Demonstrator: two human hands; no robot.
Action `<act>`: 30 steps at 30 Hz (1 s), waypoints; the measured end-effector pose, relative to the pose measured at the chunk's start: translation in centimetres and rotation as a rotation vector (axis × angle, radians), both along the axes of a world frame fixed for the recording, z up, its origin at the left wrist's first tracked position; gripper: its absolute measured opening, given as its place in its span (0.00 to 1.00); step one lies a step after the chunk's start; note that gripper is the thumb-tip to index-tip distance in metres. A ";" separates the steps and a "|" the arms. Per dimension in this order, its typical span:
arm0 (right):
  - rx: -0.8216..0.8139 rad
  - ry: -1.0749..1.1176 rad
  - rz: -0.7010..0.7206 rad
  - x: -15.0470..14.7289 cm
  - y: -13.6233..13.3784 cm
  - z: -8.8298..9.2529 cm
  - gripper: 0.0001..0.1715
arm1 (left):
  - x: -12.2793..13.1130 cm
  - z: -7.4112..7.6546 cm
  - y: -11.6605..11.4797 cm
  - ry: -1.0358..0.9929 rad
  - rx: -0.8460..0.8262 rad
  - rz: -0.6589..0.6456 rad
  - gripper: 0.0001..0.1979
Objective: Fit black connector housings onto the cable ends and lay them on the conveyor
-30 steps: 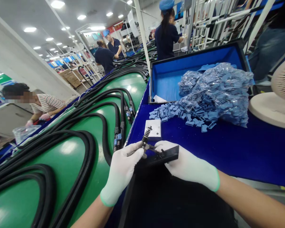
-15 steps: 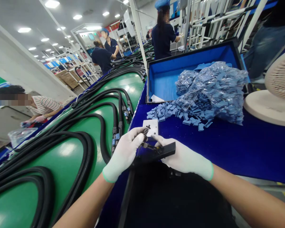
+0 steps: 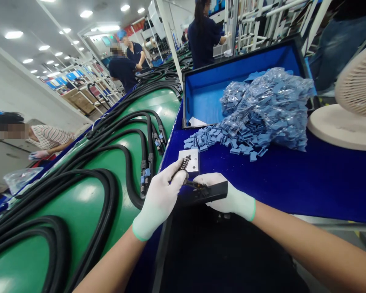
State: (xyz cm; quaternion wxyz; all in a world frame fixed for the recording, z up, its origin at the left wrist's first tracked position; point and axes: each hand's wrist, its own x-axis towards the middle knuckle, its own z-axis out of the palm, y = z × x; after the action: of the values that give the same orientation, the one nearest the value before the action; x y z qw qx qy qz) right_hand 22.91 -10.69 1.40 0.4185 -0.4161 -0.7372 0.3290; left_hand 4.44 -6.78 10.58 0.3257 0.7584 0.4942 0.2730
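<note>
As hands (image 3: 158,200) (image 3: 228,196) grip, ridged metal pin (image 3: 185,163), black bar (image 3: 209,193)

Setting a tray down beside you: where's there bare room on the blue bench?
Bare blue bench top runs between your right hand, the loose blue pieces and the fan base. It is crowded around the white plate and your left hand.
</note>
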 end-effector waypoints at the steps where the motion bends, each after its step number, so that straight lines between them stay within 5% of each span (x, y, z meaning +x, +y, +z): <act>1: 0.002 0.024 0.003 0.3 -0.3 0.3 0.08 | 0.0 0.0 0.2 -0.062 -0.062 -0.003 0.20; 4: -0.003 -0.065 -0.060 1.7 -1.4 1.5 0.10 | -0.3 -0.6 0.9 -0.314 -0.220 -0.037 0.24; 7: -0.054 -0.264 -0.315 3.4 -2.2 2.4 0.07 | -0.8 -1.4 1.5 -0.547 -0.333 -0.061 0.29; 9: -0.138 -0.216 -0.370 3.9 -2.8 2.8 0.17 | -1.0 -1.4 1.6 -0.577 -0.378 -0.066 0.30; 12: -0.369 0.169 -0.217 3.6 -3.8 3.6 0.33 | -0.9 -0.7 1.0 -0.438 -0.349 -0.087 0.28; 16: -0.489 0.519 -0.226 2.0 -4.5 4.6 0.23 | -0.7 0.5 -0.1 -0.183 -0.264 -0.208 0.17; 22: -0.559 0.675 -0.142 0.2 -3.7 3.9 0.24 | 0.3 0.6 -1.4 -0.038 -0.234 -0.322 0.14; 25: -0.635 0.762 -0.048 -0.1 -3.5 3.1 0.30 | 0.1 -0.4 -1.9 -0.001 -0.172 -0.302 0.13; 28: -0.709 0.781 0.052 -0.2 -3.8 2.8 0.32 | -0.7 -1.6 -1.8 -0.012 0.032 -0.474 0.11; 30: -0.704 0.766 0.062 -0.2 -4.0 2.8 0.29 | -1.0 -2.3 -1.1 -0.050 -0.009 -0.502 0.17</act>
State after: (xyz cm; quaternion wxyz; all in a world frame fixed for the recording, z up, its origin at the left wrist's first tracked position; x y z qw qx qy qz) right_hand 22.75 -14.68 4.21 0.4830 -0.3595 -0.3877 0.6979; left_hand 3.40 -7.91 8.24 0.3988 0.8488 0.2835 0.2002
